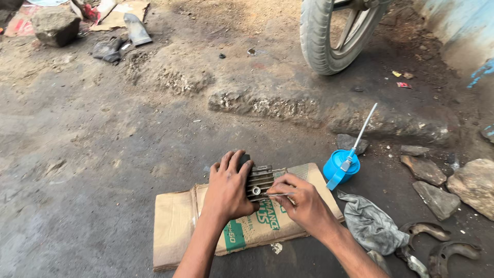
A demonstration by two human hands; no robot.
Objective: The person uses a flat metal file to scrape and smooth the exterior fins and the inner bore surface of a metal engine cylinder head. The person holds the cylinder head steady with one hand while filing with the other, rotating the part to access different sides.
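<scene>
ground (92, 154): oily dirt | wall (458, 31): pale blue | light: daylight

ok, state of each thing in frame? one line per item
left hand: closed over the finned metal part, holding it down
right hand: pinching a thin metal tool, tip at the part
finned metal part: resting on the cardboard, gripped
flattened cardboard box: lying flat on the ground
blue oil can: upright, long spout tilted up to the right
grey rag: crumpled on the ground
tyre: upright, touching the ground
</scene>
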